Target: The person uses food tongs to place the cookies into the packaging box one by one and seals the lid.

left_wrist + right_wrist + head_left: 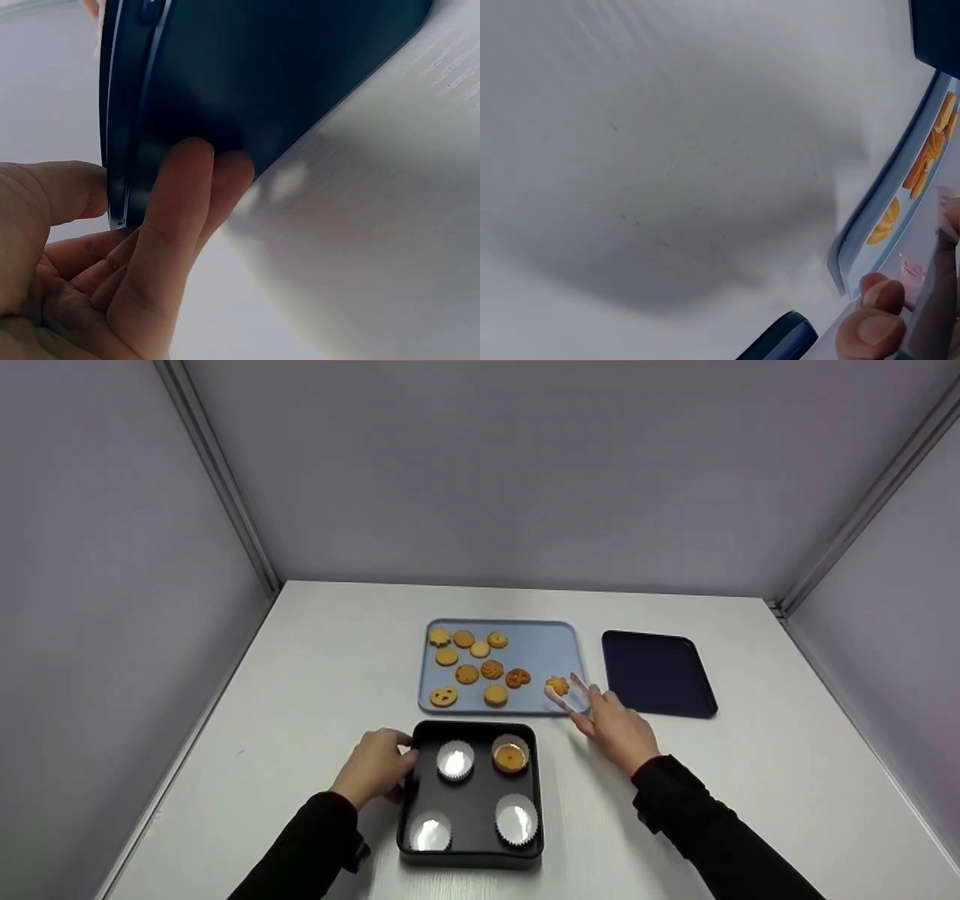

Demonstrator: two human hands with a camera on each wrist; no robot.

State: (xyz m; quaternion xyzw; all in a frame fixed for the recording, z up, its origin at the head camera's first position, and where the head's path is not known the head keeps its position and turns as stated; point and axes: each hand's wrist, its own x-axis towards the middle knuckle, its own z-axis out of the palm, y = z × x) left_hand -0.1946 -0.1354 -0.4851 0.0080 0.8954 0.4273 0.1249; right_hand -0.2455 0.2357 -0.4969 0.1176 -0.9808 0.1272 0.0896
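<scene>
My right hand [621, 733] holds a pair of clear, pinkish tongs [556, 700] over the light blue tray [544, 641]. The tongs' tips stand on either side of a flower-shaped cookie [557, 685]; whether they touch it I cannot tell. With its thumb and fingers my left hand [377, 767] grips the left wall of a black baking pan [472, 802], and the left wrist view shows the pan's side [217, 67] between them. Four corners of the pan hold paper cups; the upper right cup [511, 754] has a cookie [510, 758] inside.
Several cookies [492, 669] of different shapes lie on the blue tray's left and middle, a pretzel-shaped one [517, 678] among them. A dark navy tray [658, 673] lies right of it. Grey panels [480, 472] enclose the white table [300, 660] at the back and sides.
</scene>
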